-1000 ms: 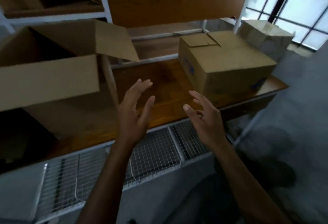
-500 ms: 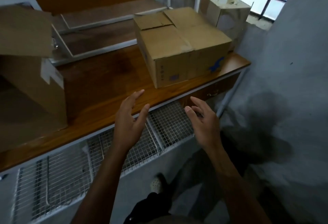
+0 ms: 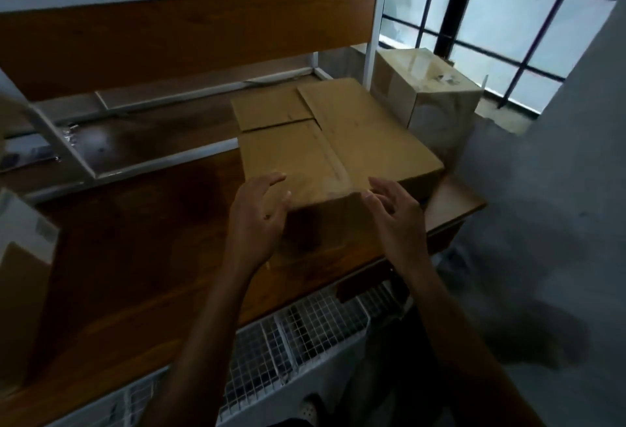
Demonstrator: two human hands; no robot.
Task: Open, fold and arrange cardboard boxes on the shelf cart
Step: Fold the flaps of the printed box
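Note:
A closed brown cardboard box point(image 3: 321, 142) sits on the wooden shelf point(image 3: 142, 243) of the cart, towards its right end, flaps folded shut on top. My left hand point(image 3: 257, 220) is at the box's near left corner, fingers spread, and my right hand point(image 3: 396, 213) is at its near right corner, fingers spread. Both hands are close to the box's front face; I cannot tell whether they touch it. Neither hand holds anything.
A pale taped box point(image 3: 430, 101) stands behind the brown one by the window. Part of another cardboard box point(image 3: 20, 277) shows at the left edge. A white wire-mesh rack point(image 3: 298, 342) runs below the shelf. A grey wall point(image 3: 555, 223) is at the right.
The view has swung right and closer to the closed box. Both hands have moved forward from above the shelf edge to the box's near corners.

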